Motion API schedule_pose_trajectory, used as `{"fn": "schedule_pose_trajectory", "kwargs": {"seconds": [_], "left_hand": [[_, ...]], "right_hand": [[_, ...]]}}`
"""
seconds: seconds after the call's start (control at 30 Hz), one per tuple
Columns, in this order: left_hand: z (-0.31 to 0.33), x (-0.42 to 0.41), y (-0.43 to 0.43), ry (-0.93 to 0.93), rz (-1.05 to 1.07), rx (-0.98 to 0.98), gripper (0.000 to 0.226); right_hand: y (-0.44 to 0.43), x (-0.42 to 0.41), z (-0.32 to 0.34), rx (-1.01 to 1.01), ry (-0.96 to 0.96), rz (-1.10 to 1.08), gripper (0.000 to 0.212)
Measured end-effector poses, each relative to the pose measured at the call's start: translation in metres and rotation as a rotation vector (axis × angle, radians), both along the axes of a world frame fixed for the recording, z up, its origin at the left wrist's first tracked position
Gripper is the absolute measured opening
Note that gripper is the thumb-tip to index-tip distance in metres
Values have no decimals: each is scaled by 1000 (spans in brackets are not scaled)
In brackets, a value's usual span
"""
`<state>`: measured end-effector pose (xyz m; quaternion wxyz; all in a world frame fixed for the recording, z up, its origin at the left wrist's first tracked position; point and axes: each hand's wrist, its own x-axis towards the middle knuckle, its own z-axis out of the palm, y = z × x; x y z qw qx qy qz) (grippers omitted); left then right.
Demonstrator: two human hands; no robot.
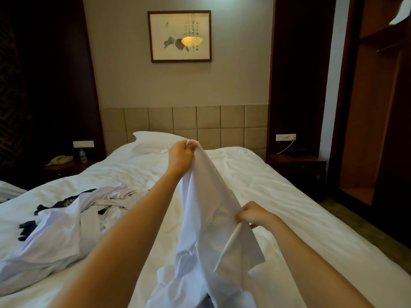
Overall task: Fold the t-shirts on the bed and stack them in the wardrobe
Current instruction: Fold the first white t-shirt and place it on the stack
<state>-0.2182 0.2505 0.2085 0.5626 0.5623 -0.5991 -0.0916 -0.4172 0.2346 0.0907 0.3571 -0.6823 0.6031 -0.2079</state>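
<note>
Both the left hand [181,155] and right hand [252,213] pinch a white t-shirt [204,210] held up over the bed [278,196], so its bunched, twisted cloth may fold crooked unless spread flat.

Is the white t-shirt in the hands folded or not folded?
Not folded. The left hand and right hand grip the white t-shirt above the bed; it hangs loose and crumpled.

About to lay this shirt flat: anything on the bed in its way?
Nothing visible. The left hand and right hand hold the white t-shirt over bare sheet on the bed; the clothes heap lies off to the left, the pillow far back.
</note>
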Motion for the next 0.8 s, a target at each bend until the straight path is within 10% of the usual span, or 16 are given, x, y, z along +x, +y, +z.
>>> {"fn": "schedule_pose_trajectory", "kwargs": {"seconds": [0.23,0.47,0.8], "left_hand": [[1,19,7,47,34,-23,27],[4,47,7,107,135,-42,24],[28,57,3,125,228,-72,26]], "right_hand": [[-1,16,-27,38,49,26,3],[-13,5,-3,-325,-173,-292,41],[-33,-26,82,-687,-300,-525,20]]}}
